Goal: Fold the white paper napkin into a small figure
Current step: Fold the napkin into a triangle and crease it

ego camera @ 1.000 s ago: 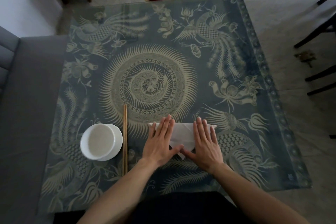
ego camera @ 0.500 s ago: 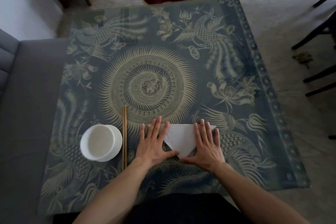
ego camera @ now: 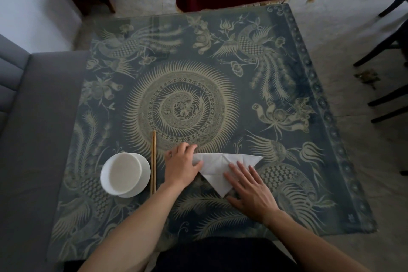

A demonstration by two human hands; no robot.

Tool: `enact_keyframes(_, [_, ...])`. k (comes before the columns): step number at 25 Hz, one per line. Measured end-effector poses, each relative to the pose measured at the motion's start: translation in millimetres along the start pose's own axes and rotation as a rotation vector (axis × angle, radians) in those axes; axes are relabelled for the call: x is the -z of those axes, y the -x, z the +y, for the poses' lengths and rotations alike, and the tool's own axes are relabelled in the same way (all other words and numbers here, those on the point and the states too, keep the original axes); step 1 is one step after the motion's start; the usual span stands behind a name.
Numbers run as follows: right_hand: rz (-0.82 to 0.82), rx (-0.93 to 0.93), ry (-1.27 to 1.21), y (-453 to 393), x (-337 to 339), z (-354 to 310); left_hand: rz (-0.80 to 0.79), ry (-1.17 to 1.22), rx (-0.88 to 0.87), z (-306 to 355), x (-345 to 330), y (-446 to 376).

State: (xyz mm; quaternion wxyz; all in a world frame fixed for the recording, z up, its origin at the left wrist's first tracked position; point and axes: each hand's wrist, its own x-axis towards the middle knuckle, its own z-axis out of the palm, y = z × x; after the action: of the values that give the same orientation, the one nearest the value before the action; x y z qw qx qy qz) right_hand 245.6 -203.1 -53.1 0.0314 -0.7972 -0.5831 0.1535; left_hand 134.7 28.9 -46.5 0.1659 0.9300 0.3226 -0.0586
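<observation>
The white paper napkin (ego camera: pixel 217 168) lies on the table near its front edge, folded into a triangle whose tip points toward me. My left hand (ego camera: pixel 182 166) covers the napkin's left corner, with the fingers curled and the thumb on the paper, pinching that corner. My right hand (ego camera: pixel 249 191) lies flat, fingers straight, pressing on the lower right side of the triangle. The napkin's right corner and its near tip stay uncovered.
A white bowl (ego camera: pixel 123 174) stands left of my hands, with a pair of wooden chopsticks (ego camera: pixel 153 161) lying between it and the napkin. The table (ego camera: pixel 287 205) carries a blue patterned cloth. A grey sofa (ego camera: pixel 33 139) borders the left; dark chair legs (ego camera: pixel 384 51) stand at right.
My left hand went from flat to curled round the napkin's left corner. My right hand slid down toward me and to the right, baring the top right corner.
</observation>
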Motion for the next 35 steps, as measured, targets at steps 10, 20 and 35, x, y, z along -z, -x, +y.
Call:
enact_keyframes(10, [-0.060,-0.004,0.042,2.1,4.5,1.1,-0.248,-0.015,0.131,9.3,9.9,-18.5])
enact_keyframes(20, [-0.085,0.027,0.086,-0.6,4.1,-5.9,-0.226,0.412,0.253,9.7,24.9,-12.5])
enact_keyframes(35, [0.089,-0.062,0.007,7.7,8.0,-2.6,-0.088,0.525,0.135,52.6,32.9,-2.9])
